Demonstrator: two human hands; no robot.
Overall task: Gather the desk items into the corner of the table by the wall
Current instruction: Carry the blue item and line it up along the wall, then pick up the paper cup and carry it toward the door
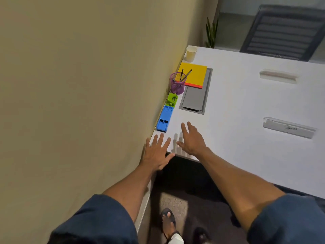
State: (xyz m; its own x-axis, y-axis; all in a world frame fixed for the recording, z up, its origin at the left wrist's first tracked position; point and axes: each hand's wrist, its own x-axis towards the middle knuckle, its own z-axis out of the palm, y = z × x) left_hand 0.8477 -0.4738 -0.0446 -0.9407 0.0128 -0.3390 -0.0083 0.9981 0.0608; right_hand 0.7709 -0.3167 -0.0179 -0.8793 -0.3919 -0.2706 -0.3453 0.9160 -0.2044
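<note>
Along the wall on the white table (237, 95) lies a row of items: a blue stapler-like block (164, 118), a green one (172, 100), a purple mesh pen cup (177, 84) with two pens, a yellow notebook (194, 74) and a paper cup (191, 54). My left hand (157, 153) hovers with fingers spread over the table's near corner by the wall. My right hand (192, 140) is spread flat just above the table, right of the blue block. Neither hand holds anything.
A grey cable hatch (195, 99) is set into the table beside the row. Two clear nameplate holders (289, 128) (278, 75) lie to the right. A dark chair (283, 32) and a plant (212, 33) stand beyond the far edge. The wall runs along the left.
</note>
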